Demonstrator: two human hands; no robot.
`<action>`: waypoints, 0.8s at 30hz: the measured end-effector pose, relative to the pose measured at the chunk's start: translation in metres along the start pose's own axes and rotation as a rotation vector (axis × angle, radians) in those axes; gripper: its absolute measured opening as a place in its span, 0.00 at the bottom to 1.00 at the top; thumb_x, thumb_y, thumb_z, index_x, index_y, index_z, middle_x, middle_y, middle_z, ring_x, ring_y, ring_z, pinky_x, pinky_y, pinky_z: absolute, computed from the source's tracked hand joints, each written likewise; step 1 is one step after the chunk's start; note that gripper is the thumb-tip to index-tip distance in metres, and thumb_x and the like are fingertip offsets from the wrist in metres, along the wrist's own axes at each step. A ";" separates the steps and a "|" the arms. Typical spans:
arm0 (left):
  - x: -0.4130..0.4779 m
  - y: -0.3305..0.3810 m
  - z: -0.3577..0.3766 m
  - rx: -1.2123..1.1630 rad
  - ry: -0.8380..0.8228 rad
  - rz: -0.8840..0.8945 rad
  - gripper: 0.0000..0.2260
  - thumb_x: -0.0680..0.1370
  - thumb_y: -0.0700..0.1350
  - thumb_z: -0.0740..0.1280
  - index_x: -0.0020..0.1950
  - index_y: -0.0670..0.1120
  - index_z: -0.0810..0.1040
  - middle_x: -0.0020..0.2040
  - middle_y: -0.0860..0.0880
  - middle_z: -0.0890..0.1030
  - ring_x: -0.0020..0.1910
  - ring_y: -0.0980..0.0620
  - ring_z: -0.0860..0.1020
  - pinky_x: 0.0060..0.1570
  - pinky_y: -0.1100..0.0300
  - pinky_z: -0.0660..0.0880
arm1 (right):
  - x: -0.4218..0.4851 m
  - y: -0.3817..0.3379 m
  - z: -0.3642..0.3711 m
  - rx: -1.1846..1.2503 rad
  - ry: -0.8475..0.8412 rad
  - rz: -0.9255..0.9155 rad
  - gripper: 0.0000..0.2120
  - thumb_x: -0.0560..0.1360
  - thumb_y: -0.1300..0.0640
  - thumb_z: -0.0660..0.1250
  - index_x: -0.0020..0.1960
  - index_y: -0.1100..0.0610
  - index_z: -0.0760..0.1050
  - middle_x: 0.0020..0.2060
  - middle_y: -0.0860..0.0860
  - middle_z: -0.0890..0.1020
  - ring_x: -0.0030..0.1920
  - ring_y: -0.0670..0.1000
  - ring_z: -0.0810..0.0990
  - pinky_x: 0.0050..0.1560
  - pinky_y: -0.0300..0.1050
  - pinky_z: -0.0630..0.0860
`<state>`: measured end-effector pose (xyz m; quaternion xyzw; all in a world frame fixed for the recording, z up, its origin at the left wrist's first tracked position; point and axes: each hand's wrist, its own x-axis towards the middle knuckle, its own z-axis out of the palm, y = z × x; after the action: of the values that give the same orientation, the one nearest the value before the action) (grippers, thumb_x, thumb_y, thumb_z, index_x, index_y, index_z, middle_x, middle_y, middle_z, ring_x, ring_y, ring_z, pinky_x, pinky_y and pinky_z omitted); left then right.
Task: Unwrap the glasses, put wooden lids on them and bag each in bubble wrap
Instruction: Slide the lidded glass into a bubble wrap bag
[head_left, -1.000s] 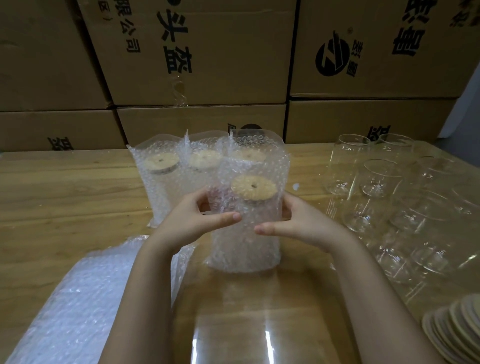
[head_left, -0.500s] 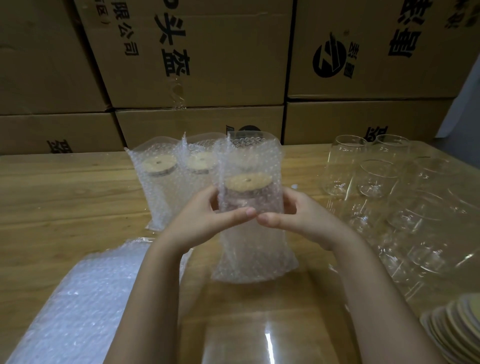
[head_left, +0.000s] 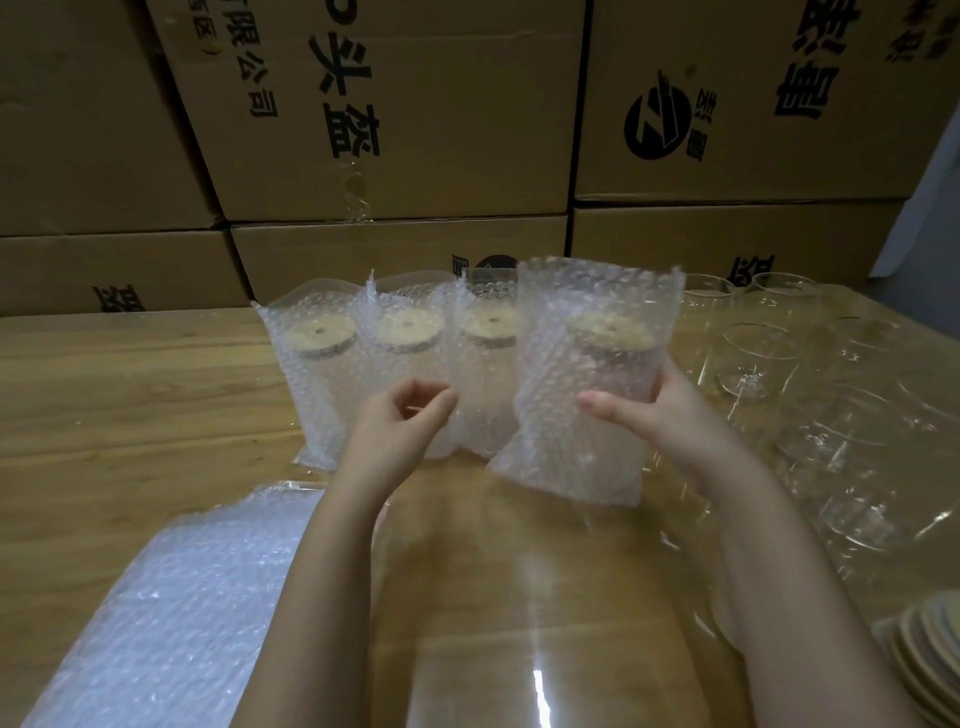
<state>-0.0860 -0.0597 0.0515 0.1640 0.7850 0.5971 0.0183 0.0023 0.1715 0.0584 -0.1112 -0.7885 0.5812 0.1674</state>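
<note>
Head view (only one), forward-down, close over table

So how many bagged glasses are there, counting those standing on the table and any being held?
Bagged glasses standing on the table: 3
Bagged glass in the right hand: 1
Total: 4
</note>
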 end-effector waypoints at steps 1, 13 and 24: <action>0.003 -0.007 -0.002 0.026 0.032 -0.060 0.03 0.76 0.46 0.70 0.46 0.48 0.81 0.44 0.48 0.84 0.48 0.49 0.82 0.49 0.55 0.77 | 0.003 0.002 0.000 -0.028 0.077 0.012 0.46 0.53 0.38 0.80 0.67 0.43 0.66 0.61 0.43 0.78 0.59 0.48 0.78 0.63 0.54 0.74; 0.004 -0.043 0.045 0.248 -0.330 -0.176 0.12 0.77 0.49 0.68 0.58 0.47 0.78 0.52 0.51 0.80 0.51 0.53 0.79 0.50 0.61 0.76 | 0.053 0.029 0.037 -0.140 0.364 0.008 0.50 0.64 0.44 0.78 0.76 0.53 0.53 0.73 0.52 0.64 0.72 0.56 0.65 0.65 0.47 0.65; 0.005 -0.070 0.081 0.300 -0.201 -0.063 0.19 0.74 0.49 0.70 0.65 0.47 0.75 0.58 0.49 0.80 0.56 0.53 0.78 0.58 0.60 0.74 | 0.060 0.037 0.041 -0.109 0.282 -0.005 0.51 0.64 0.42 0.78 0.77 0.51 0.52 0.75 0.51 0.62 0.73 0.54 0.62 0.62 0.45 0.62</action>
<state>-0.0893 0.0008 -0.0370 0.1992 0.8642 0.4530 0.0907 -0.0702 0.1687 0.0203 -0.1988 -0.7878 0.5160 0.2714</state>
